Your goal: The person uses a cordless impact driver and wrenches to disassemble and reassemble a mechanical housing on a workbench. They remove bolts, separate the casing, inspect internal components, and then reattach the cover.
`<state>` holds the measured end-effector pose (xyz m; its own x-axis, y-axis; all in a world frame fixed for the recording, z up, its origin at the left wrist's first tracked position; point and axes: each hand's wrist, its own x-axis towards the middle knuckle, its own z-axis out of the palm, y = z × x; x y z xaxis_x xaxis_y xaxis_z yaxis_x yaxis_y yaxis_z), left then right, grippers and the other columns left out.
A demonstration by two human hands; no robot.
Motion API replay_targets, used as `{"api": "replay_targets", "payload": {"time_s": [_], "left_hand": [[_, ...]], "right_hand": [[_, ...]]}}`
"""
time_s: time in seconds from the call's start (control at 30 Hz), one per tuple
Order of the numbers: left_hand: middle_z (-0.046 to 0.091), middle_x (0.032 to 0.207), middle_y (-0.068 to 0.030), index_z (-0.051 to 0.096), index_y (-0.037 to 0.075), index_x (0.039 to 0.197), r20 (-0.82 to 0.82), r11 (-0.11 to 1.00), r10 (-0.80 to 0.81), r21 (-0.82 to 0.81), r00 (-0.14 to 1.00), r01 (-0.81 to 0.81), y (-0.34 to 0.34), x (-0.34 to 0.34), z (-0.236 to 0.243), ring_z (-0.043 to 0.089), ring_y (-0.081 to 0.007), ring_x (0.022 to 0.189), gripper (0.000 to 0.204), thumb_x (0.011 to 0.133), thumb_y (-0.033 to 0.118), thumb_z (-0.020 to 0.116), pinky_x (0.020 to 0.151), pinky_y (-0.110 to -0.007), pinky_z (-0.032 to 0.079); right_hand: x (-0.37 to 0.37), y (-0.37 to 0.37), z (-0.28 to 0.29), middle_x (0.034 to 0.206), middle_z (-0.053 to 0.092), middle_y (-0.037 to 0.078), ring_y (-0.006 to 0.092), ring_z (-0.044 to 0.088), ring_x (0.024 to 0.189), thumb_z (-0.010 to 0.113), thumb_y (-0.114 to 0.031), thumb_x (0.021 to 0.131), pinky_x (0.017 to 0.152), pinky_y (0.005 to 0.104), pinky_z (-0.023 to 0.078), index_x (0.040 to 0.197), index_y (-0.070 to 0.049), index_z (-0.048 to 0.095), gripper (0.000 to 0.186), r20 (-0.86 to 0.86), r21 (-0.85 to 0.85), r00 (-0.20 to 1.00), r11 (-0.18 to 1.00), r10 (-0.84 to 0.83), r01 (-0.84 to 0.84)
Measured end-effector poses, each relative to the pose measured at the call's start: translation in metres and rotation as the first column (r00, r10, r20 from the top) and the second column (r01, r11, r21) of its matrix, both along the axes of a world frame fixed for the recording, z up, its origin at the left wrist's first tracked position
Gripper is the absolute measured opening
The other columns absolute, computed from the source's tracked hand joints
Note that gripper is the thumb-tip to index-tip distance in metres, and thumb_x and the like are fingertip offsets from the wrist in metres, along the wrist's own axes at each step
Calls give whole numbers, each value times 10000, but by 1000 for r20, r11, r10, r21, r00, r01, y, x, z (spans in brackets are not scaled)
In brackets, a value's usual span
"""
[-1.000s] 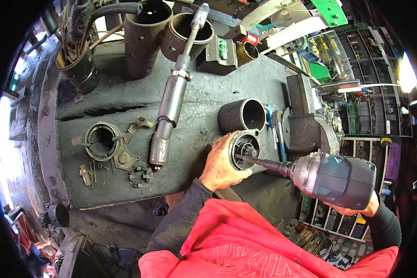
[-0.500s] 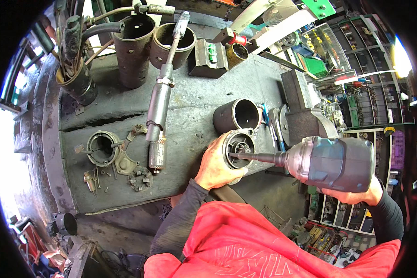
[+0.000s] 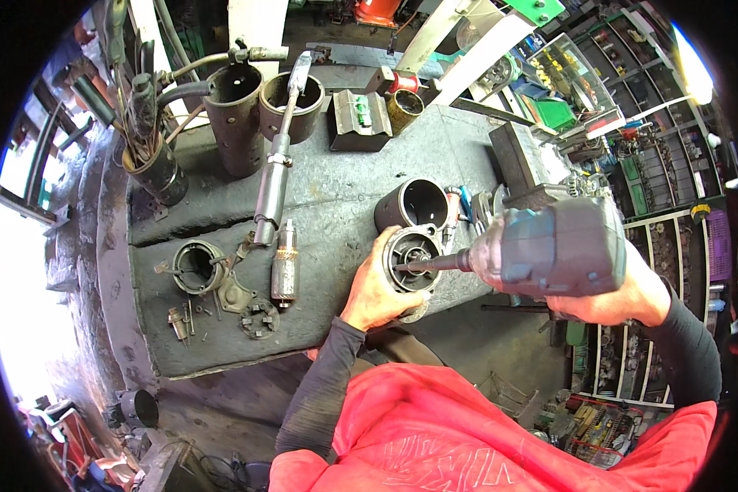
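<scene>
My left hand [image 3: 367, 289] is wrapped round a round metal housing [image 3: 418, 256] at the bench's front edge, its open face turned up and a toothed gear showing inside. My right hand [image 3: 619, 297] grips a dark cordless impact wrench [image 3: 549, 246] from below, finger position on the trigger hidden. The wrench's long, dark driver extension [image 3: 440, 263] points left, and its tip overlaps the inside of the housing; what it engages cannot be made out. Just behind the housing stands an open metal cylinder [image 3: 392, 208].
On the bench [image 3: 336, 189] lie an armature [image 3: 284, 271], a metal ring housing [image 3: 190, 283], a brush holder [image 3: 259, 318] and small hardware. A long metal rod tool [image 3: 275, 189] extends toward tall tubes [image 3: 234, 131]. A black block [image 3: 357, 131] stands farther back. Parts shelves [image 3: 664, 189] line the right.
The whole view has shifted a little. My right hand and the impact wrench have moved slightly left and up in view. My left hand keeps its hold on the housing.
</scene>
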<state>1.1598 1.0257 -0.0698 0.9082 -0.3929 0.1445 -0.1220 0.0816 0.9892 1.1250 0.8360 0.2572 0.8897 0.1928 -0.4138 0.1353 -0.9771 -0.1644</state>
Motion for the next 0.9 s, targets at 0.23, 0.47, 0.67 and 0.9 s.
{"api": "replay_targets", "payload": {"time_s": [0.23,0.47,0.67,0.9], "left_hand": [[755,1111,-98,692,95,1292,441,922,185,231,878,-311,4,-26,34,704,-334,1096,391,907,122,755,1038,-449,520],[766,1033,-111,712,76,1124,456,883,298,203,839,-424,-3,-27,35,739,-344,968,245,887,87,773,951,-429,579],[780,953,-117,709,19,1058,404,817,372,285,836,-501,-7,-35,35,765,-256,852,175,895,18,773,762,-350,581],[757,976,-124,702,44,1072,327,774,444,329,834,-541,-24,-46,47,756,-253,874,155,924,48,748,757,-341,579]], "right_hand": [[8,1,-5,996,715,189,389,692,918,798,-207,736,829,452,559,1129,-66,693,430,122,210,991,974,62,-87],[10,-38,19,900,722,214,429,686,846,801,-195,721,780,463,562,1047,-59,706,365,236,259,959,941,157,-218],[28,-122,3,1047,740,31,166,705,884,849,0,808,778,342,599,1252,-44,685,476,47,792,913,572,-406,214],[149,-205,-153,1181,712,4,169,640,1081,924,-12,693,974,367,518,1229,-84,704,584,124,984,843,-45,-523,-172]]}}
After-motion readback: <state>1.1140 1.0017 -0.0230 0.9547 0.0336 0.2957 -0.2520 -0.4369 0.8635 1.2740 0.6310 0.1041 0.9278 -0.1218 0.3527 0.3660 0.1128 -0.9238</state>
